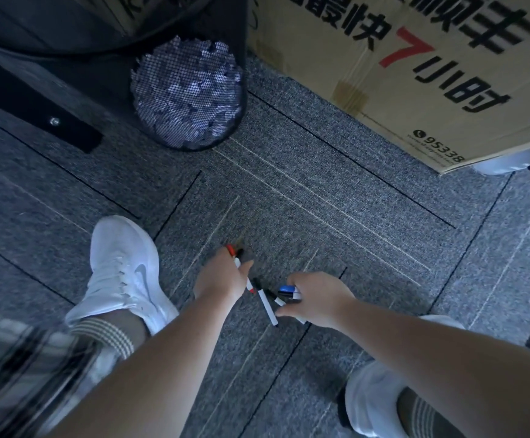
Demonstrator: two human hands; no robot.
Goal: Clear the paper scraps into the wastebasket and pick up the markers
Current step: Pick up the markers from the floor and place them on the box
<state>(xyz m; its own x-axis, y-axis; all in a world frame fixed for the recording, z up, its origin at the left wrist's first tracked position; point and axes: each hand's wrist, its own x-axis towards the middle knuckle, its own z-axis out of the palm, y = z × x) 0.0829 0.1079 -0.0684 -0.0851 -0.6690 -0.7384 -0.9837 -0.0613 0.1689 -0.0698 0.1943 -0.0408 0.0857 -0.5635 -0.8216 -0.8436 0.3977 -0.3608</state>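
Hands low over the carpet [289, 191]. The left hand [222, 276] grips a red-capped marker [232, 251], its far end poking past the fingers and its other end showing below the palm. The right hand [315, 298] curls round a blue-capped marker [286, 290]. Between them a black-capped marker [265, 303] lies on the floor, the right thumb just at it. Farther off, the mesh wastebasket [189, 93] stands packed with paper scraps [194, 102], a cardboard box [415, 67] beside it. White shoe [124, 273] at left.
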